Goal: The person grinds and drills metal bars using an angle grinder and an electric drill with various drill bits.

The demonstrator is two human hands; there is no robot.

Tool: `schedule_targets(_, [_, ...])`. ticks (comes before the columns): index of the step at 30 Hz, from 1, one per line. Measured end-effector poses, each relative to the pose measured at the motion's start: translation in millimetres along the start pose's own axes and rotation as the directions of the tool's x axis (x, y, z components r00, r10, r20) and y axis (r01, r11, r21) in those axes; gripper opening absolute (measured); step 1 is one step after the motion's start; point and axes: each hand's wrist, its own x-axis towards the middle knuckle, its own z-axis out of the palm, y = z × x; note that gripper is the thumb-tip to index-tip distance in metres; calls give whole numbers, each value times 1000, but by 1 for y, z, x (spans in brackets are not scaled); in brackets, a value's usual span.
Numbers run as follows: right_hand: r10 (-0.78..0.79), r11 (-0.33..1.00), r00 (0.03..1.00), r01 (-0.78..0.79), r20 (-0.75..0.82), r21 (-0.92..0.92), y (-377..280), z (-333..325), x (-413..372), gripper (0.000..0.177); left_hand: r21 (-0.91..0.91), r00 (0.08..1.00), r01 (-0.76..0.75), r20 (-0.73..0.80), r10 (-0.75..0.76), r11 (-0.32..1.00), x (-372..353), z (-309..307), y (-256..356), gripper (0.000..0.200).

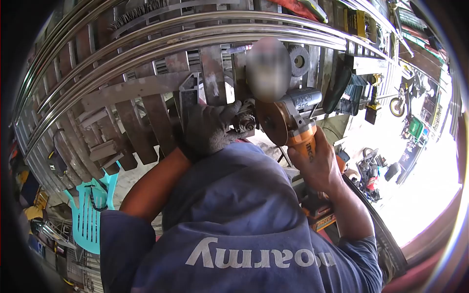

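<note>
Blue shirt [234,215] fills the nearest part of the view, just below the angle grinder [299,124]; printed lettering on it reads upside down.

Both forearms reach up from the shirt toward the grinder.

Right hand [317,168]: bare, directly below the grinder's head. Grip closed full around the orange body of the tool and holding it.

Left hand [210,129]: in a grey work glove, just left of the grinder. Grip narrow, fingers curled onto a small metal part [245,122] at the hub. What that part is cannot be told.

The grinder sits at mid-frame between the two hands. Its disc [273,122] faces the camera and touches the small metal part on its left side. The grey gear housing is above the orange body.

An orange box [322,219] lies below the grinder, partly hidden under the right forearm.

A turquoise plastic chair [88,215] stands well left of the grinder and lower.

Flat steel bars [146,117] stand upright behind and to the left of the grinder, rusty brown in places.

Long curved steel rails [195,34] run across the frame above the grinder, beyond the bars.

A motorcycle [371,173] is parked to the right of the grinder, farther off, on bright sunlit ground.
</note>
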Motion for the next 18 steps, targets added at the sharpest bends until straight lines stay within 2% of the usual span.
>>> schedule_targets(7, [9, 1000, 1000, -9, 17, -11, 2, 4, 2, 68, 31, 1000, -26, -9, 26, 999, 0, 2, -3, 100])
schedule_targets(10, [-8, 1000, 999, 8, 33, 3, 1, 4, 3, 68, 99, 996, -56, -61, 62, 994, 0, 6, -5, 101])
schedule_targets(13, [3, 1000, 999, -2, 47, -18, 0, 4, 4, 69, 62, 1000, -21, -1, 21, 998, 2, 4, -3, 100])
schedule_targets(18, [18, 999, 999, -17, 47, -34, -3, 4, 5, 70, 37, 995, -59, -84, 62, 998, 5, 3, -4, 98])
